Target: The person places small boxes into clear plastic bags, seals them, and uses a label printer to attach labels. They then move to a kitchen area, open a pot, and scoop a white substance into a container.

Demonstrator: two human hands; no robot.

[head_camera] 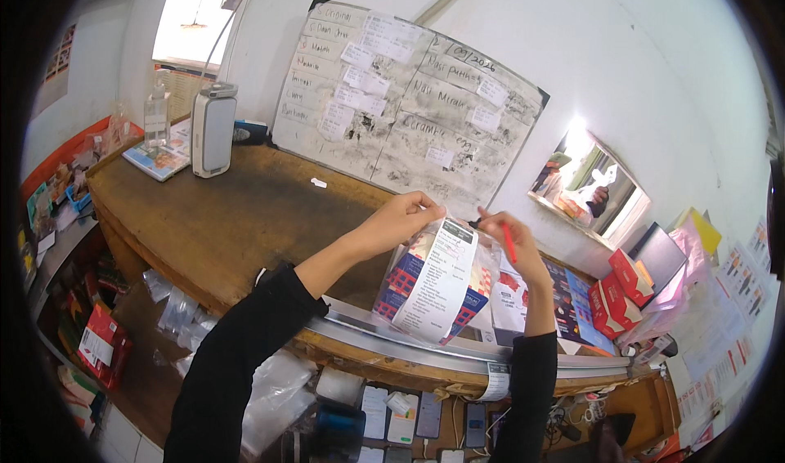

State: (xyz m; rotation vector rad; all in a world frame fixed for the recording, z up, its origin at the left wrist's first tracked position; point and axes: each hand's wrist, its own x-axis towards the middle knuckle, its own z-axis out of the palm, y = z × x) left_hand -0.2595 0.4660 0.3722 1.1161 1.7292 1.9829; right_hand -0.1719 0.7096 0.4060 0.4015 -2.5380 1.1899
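In the middle of the head view, a clear plastic bag (381, 306) holding blue and red printed food boxes (469, 308) stands at the counter's front edge. A long printed paper receipt (436, 279) hangs down its front. My left hand (402, 218) pinches the top of the bag and receipt between thumb and fingers. My right hand (512, 236), at the bag's upper right, holds a red pen (509, 243) with a black tip, its index finger raised. Black sleeves cover both forearms.
A leaning whiteboard (392, 107) carries writing and paper slips. On the wooden counter (245, 218) stand a white lamp-like device (213, 131) and a pump bottle (157, 116). Red boxes (615, 306) are at right. Several phones (403, 418) and plastic bags (276, 389) lie below the counter.
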